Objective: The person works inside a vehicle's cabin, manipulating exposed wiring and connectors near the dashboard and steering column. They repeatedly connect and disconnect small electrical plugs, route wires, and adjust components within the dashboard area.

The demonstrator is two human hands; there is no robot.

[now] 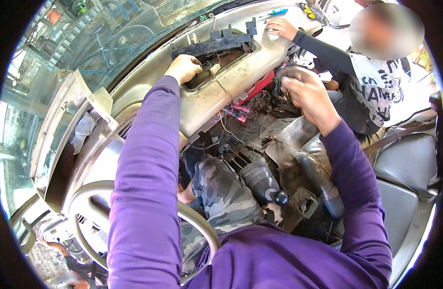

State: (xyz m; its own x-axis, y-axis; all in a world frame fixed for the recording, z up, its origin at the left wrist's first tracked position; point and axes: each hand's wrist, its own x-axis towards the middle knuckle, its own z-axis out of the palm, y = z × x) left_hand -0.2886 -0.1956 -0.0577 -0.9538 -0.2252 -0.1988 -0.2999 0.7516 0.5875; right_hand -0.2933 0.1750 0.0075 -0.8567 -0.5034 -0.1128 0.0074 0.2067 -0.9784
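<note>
My left hand is closed at the left end of an opening in the beige dashboard. Its fingertips are curled together by the rim, and whatever they hold is hidden. Close by, a pale wire connector on a thin wire hangs over the opening. A dark plastic bracket lies along the opening's far edge. My right hand is raised over the passenger-side footwell, partly smeared by motion. Its fingers are curled closed, and I cannot make out anything in them.
A co-worker's hand rests on the dashboard at the far right, near a blue screwdriver. The steering wheel is at lower left. Below my arms are the gear lever knob, loose wires and a red box. Grey seats stand right.
</note>
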